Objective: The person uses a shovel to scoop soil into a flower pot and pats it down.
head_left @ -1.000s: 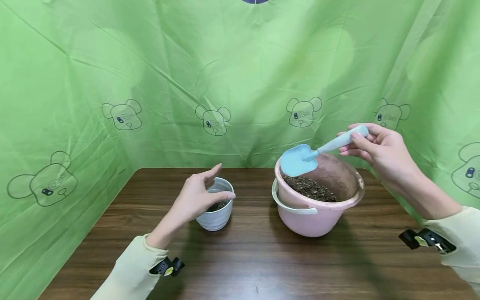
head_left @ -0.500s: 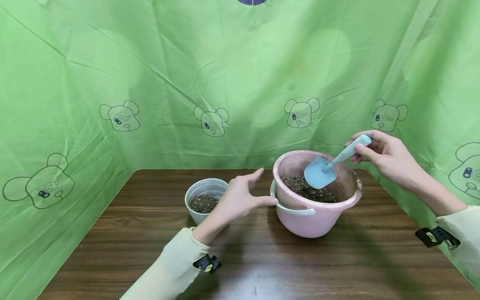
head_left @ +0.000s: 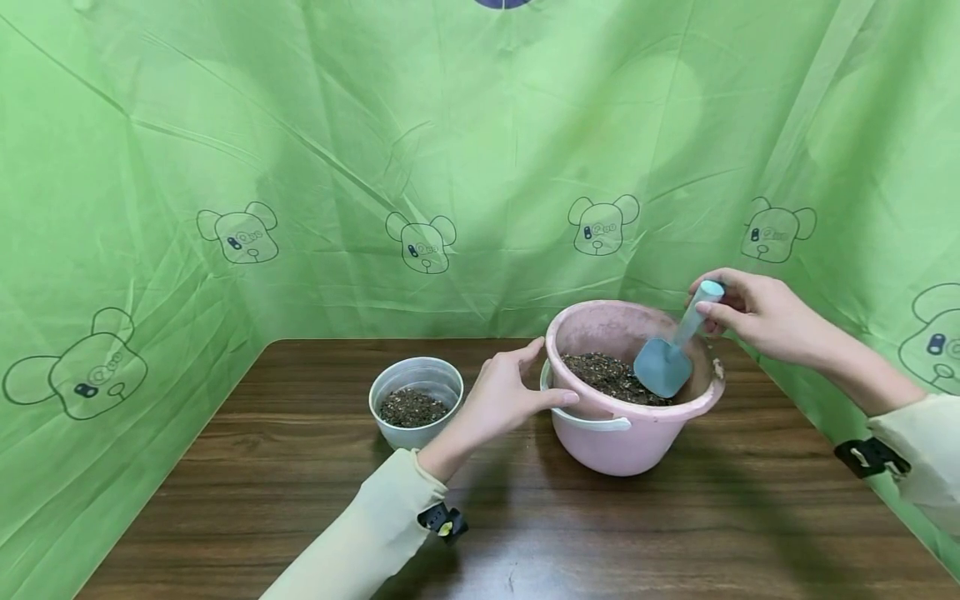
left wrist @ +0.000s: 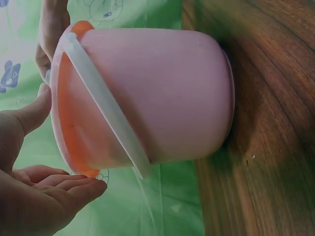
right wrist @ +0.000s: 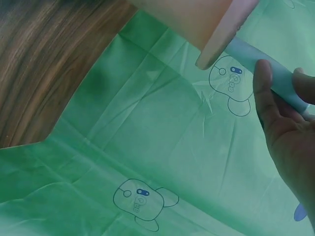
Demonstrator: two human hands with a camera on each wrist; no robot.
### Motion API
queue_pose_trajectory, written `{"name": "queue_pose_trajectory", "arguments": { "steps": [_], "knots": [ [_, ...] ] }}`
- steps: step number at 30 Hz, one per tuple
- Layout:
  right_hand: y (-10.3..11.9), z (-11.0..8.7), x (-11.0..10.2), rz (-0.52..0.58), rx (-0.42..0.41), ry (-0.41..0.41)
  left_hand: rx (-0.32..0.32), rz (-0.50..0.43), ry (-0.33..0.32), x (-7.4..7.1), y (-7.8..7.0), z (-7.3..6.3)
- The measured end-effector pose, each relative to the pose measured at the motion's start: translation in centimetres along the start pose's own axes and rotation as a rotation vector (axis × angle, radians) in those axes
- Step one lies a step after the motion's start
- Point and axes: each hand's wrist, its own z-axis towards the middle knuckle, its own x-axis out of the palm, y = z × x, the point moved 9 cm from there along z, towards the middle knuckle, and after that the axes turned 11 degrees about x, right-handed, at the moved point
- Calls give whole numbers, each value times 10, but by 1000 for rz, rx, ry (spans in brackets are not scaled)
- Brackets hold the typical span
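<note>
My right hand [head_left: 765, 318] grips the handle of a light-blue hand trowel [head_left: 663, 368]. Its blade points down inside the pink bucket [head_left: 622, 446], with the tip at the dark soil [head_left: 606, 375]. In the right wrist view, thumb and fingers hold the trowel handle [right wrist: 261, 61] just beyond the bucket's rim. My left hand [head_left: 497, 398] is at the bucket's left side, thumb at the rim and fingers extended. The left wrist view shows its thumb and fingers spread apart by the rim, above the white bail handle [left wrist: 106, 105].
A pale grey flowerpot [head_left: 408, 437] partly filled with soil stands left of the bucket; my left forearm passes close in front of it. Both stand on a brown wooden table [head_left: 270, 475]. Green printed cloth [head_left: 495, 167] closes off the back and sides.
My left hand has moved right from the flowerpot to the bucket's rim. My right hand has tipped the trowel steeper and lowered its blade from over the rim into the bucket.
</note>
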Motion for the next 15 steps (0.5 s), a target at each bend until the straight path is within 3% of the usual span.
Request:
{"name": "queue_pose_trajectory", "arguments": {
  "steps": [8,15],
  "knots": [
    [4,8,14,-89,34,17,42,12,-21,4,-3,5],
    [6,11,31,-112,94,63,27,26,-33,6,-4,5]
  ]
}}
